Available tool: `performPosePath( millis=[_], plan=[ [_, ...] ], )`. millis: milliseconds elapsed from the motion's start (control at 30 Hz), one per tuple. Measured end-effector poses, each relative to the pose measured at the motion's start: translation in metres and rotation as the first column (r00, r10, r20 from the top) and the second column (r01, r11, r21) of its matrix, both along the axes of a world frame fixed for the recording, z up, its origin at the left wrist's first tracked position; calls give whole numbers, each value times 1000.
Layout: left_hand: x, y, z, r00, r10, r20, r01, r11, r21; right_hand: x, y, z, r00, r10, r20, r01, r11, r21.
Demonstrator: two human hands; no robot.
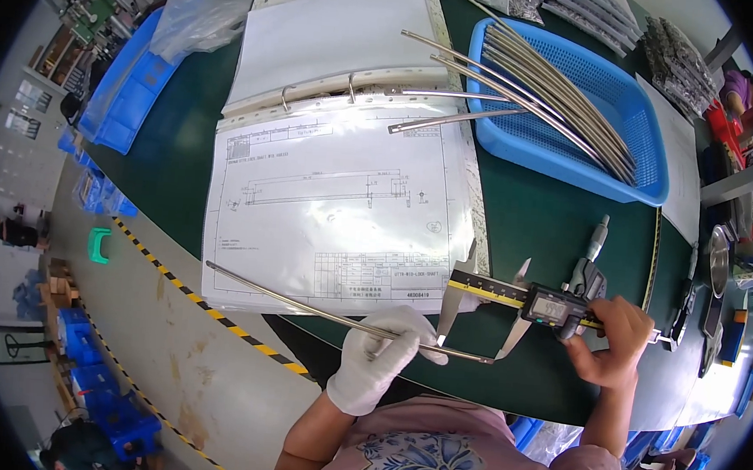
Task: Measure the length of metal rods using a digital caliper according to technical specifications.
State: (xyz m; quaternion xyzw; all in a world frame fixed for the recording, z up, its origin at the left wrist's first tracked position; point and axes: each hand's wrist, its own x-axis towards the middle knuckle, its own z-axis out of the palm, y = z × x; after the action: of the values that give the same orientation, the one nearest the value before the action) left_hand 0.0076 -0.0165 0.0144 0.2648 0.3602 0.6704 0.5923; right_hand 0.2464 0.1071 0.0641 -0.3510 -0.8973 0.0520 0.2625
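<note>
The dark green worktop [539, 220] carries an open ring binder [335, 145]; a blue perforated basket [556, 166] just right of it; a micrometer [599, 236] nearer the front edge; a blue tray [129, 87] at the left; packed clear bags [588, 18] at the far right; a white sheet [684, 178] beside the basket.

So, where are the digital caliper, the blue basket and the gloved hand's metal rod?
Digital caliper [549, 310]: head view, on its display.
Blue basket [560, 169]: head view, on its near wall.
Metal rod [285, 297]: head view, midway along its left stretch.

A head-worn fisheye looks down closely on both hands [372, 363] [615, 343].
</note>
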Motion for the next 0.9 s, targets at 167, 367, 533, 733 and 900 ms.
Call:
performPosePath(
  millis=[167,367,533,733,900],
  plan=[
    [-1,1,-2,998,-6,56,3,998,57,-1,0,-1,1000,-1,-19,0,1000,-7],
    [-1,0,0,1000,-8,27,7,1000,12,1,0,-1,1000,-6,-12,6,1000,-13],
    [-1,0,-1,1000,-18,7,18,1000,11,0,0,-1,1000,-3,-20,3,1000,-13],
    [1,-1,2,1000,8,12,-8,1000,-5,2,-1,-3,1000,-4,-24,3,999,-33],
    [1,0,3,1000,-9,0,9,1000,-18,2,0,-3,1000,-6,-23,5,999,-42]
  ],
)
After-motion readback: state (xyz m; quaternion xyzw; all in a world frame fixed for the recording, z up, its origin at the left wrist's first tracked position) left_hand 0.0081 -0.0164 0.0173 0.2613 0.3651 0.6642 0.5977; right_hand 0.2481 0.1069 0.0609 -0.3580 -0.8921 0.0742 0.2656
